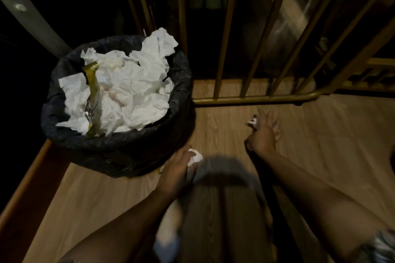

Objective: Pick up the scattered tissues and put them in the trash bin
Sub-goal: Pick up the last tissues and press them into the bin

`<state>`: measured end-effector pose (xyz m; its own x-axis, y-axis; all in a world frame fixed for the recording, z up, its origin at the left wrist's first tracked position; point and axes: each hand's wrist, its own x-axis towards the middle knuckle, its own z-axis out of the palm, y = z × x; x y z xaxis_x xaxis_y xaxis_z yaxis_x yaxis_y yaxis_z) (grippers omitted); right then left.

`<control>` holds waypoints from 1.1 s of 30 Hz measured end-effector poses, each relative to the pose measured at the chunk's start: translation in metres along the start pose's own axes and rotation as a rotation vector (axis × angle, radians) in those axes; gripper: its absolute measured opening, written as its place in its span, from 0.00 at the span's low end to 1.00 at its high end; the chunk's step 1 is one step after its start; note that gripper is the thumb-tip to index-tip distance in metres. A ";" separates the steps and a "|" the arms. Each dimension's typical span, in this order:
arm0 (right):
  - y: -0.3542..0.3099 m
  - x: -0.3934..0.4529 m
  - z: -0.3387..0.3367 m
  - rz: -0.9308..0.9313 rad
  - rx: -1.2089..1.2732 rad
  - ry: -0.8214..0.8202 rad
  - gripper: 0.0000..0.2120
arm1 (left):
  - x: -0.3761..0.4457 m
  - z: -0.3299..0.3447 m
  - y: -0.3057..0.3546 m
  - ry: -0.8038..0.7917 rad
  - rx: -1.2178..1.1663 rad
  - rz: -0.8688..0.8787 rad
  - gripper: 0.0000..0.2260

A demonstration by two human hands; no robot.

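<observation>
A trash bin [119, 147] lined with a black bag stands at the left, heaped with crumpled white tissues [128, 92] and a gold foil wrapper [93, 96]. Just to the right of the bin's base, my left hand [177, 171] is closed around a crumpled white tissue [195, 157]. Farther right, low over the wooden floor, my right hand [264, 132] is blurred by motion and grips a small white tissue [253, 123] at its fingertips.
A gold metal railing [252, 98] with slanted bars runs across the floor just beyond my right hand. A wooden skirting edge [27, 179] borders the floor at the left. A dark shadow [222, 177] falls between my arms.
</observation>
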<state>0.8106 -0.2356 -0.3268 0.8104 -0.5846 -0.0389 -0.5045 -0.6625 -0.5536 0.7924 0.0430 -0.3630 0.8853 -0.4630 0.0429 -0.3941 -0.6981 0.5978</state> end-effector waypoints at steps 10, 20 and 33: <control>0.044 -0.060 0.005 -0.022 0.224 0.049 0.15 | -0.036 0.006 -0.004 0.101 0.017 -0.111 0.17; 0.006 -0.108 -0.031 -0.265 0.412 -0.003 0.05 | -0.025 -0.032 0.064 0.139 -0.331 -0.036 0.15; -0.203 -0.090 -0.129 -0.677 0.739 0.149 0.27 | 0.026 -0.239 0.192 0.881 -0.509 0.307 0.08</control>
<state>0.8014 -0.1091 -0.1040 0.7871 -0.2795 0.5499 0.3985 -0.4501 -0.7991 0.7992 0.0274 -0.0562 0.7124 0.1208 0.6913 -0.6615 -0.2134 0.7190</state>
